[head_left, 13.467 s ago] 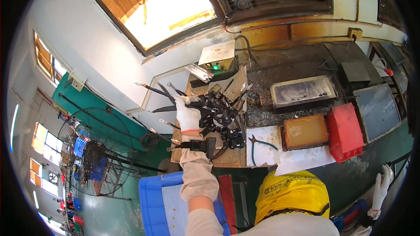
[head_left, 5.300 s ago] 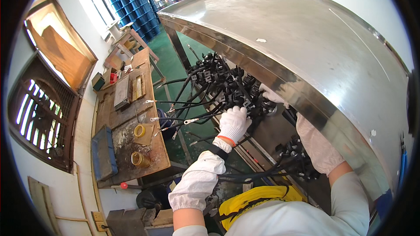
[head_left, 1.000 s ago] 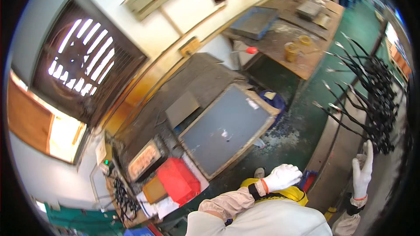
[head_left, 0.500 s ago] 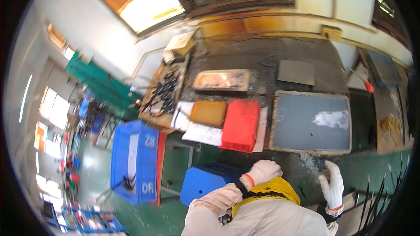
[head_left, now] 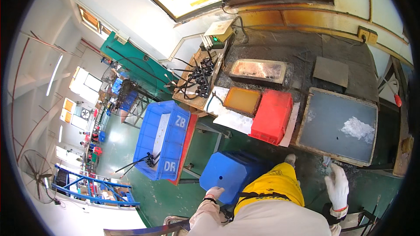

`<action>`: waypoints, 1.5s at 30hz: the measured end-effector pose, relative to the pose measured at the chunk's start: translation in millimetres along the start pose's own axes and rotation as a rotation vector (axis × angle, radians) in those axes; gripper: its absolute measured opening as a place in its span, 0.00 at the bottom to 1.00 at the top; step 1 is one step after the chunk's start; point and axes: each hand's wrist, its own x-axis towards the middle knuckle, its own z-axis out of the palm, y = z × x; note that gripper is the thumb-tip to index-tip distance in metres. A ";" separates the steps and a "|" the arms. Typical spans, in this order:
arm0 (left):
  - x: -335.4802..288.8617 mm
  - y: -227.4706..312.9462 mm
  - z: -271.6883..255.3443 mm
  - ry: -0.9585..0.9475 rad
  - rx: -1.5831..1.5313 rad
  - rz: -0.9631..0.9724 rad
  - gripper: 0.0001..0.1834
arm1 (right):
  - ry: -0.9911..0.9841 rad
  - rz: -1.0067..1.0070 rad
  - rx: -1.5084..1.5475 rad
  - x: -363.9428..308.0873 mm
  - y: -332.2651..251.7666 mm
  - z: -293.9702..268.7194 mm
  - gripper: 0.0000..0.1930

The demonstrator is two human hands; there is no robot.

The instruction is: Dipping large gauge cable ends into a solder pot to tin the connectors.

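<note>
My left hand [head_left: 214, 192], in a pale glove with a dark wristband, is at the near left corner of a blue plastic stool [head_left: 227, 179]. Its fingers are small and partly hidden, so whether they grip the stool's edge cannot be made out. My right hand [head_left: 337, 188], in a white glove, hangs in the air below the near edge of a wide grey tray [head_left: 326, 118]. It holds nothing, with thumb and fingers apart. A whitish patch of material [head_left: 358, 128] lies on the tray's grey surface. Yellow cloth [head_left: 273, 188] covers my lap.
On the bench are a red bin [head_left: 272, 117], a shallow pan of amber stuff [head_left: 242, 100], a rectangular trough [head_left: 258, 70] and a dark flat plate [head_left: 330, 72]. Black cabled parts [head_left: 201, 76] lie at its left. A blue crate [head_left: 148, 148] stands to the left.
My left hand has moved from above the yellow cloth down and left to the blue stool. My right hand stays near the tray. The view has swung left.
</note>
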 end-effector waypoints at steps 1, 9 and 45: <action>2.4 -1.1 -4.0 0.024 -0.251 -0.039 0.26 | -0.030 0.058 0.051 -2.5 1.1 1.6 0.23; 49.6 56.8 -112.7 0.191 -0.763 0.100 0.23 | 0.206 -0.007 -0.039 4.4 4.9 14.9 0.19; 411.7 58.4 -449.2 0.538 -1.369 0.295 0.30 | 0.289 -0.138 -0.051 88.2 -257.7 235.3 0.09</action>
